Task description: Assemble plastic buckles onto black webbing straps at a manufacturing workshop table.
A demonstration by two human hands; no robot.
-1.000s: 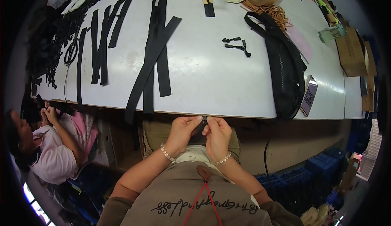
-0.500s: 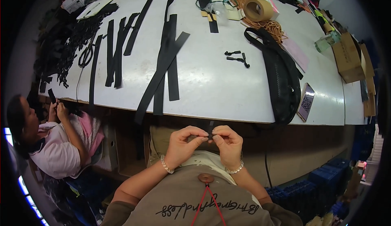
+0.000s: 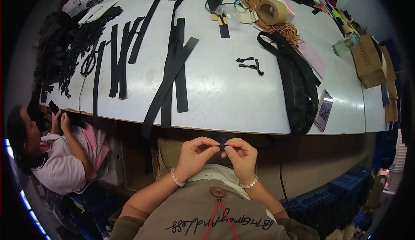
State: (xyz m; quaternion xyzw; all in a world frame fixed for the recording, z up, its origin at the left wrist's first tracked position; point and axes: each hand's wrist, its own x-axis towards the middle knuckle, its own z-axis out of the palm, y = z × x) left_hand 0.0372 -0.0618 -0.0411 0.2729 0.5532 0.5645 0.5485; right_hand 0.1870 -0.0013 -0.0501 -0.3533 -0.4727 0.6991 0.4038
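Observation:
My left hand (image 3: 195,155) and my right hand (image 3: 240,155) meet just below the white table's near edge (image 3: 242,130). Both pinch a small black piece (image 3: 221,145) between their fingertips; its shape is too small to tell. Beaded bracelets sit on both wrists. On the table straight ahead lie long black straps (image 3: 172,73), some hanging over the edge, and a few small black pull pieces (image 3: 250,64).
A black mesh bag (image 3: 296,86) and a phone (image 3: 324,109) lie at the right near the edge. More black strips (image 3: 116,58), scissors (image 3: 88,63), tape rolls (image 3: 270,11), orange cord and cardboard boxes (image 3: 369,60) sit farther back. Another person (image 3: 49,162) sits at the lower left.
The view has tipped down, so the table sits higher in frame. My hands have stayed together on the small black piece, shifting slightly right and lower.

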